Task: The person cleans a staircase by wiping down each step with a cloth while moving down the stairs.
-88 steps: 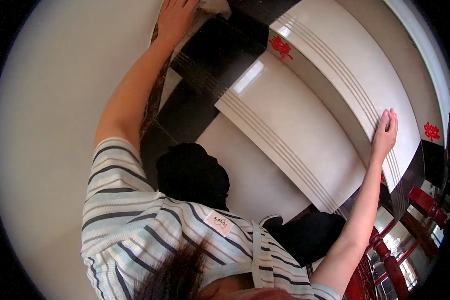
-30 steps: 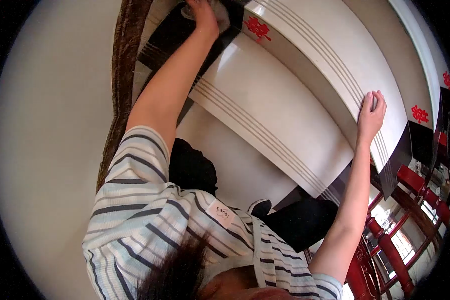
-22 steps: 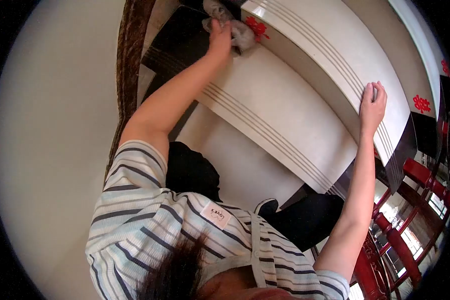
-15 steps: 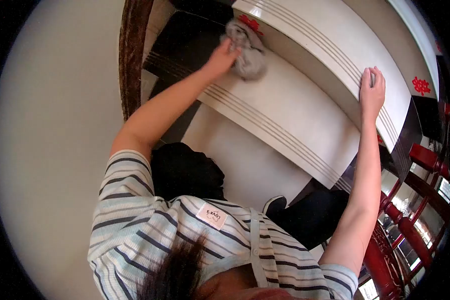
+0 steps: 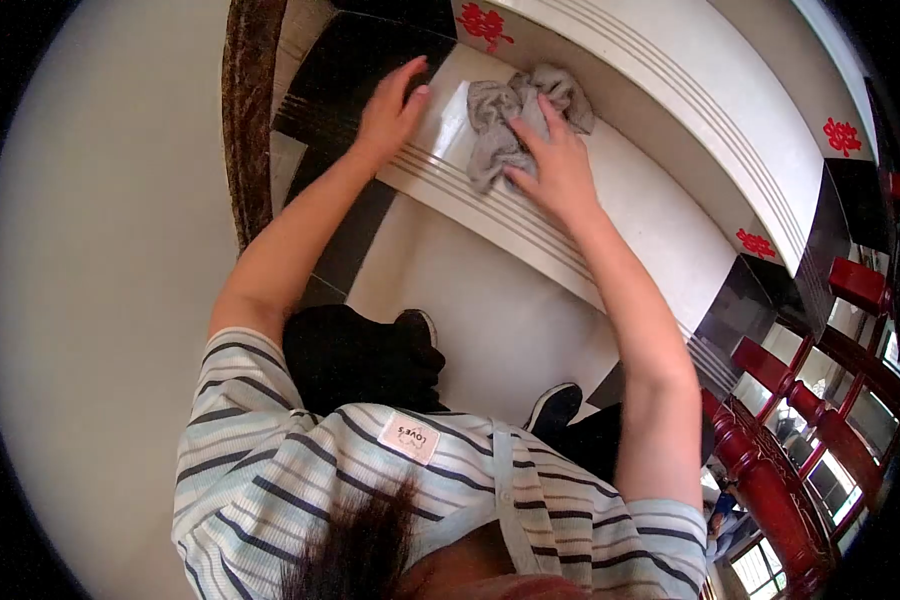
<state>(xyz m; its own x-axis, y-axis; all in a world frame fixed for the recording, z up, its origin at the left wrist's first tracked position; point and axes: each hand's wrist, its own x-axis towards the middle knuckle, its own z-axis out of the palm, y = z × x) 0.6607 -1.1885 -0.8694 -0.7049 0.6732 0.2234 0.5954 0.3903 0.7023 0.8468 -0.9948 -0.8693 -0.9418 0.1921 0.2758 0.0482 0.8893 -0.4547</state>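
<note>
A crumpled grey cloth (image 5: 505, 125) lies on the white stair tread (image 5: 650, 210). My right hand (image 5: 560, 165) is on the cloth from the right, its fingers spread and pressed into the folds. To the left, my left hand (image 5: 395, 112) is over the boundary between the white tread and its black end section (image 5: 355, 75). It is empty, with the thumb apart from the fingers. A shiny patch of light shows on the tread between my left hand and the cloth.
Red paper cut-outs (image 5: 485, 25) are stuck on the risers. A white upper step (image 5: 690, 90) rises behind. Dark red wooden railing posts (image 5: 755, 460) stand at the right, and a brown strip (image 5: 250, 120) borders the pale wall (image 5: 100, 300) at the left.
The cloth has passed from my left hand to my right and lies bunched on the tread. My right hand has left the upper step. My left hand has moved left and opened.
</note>
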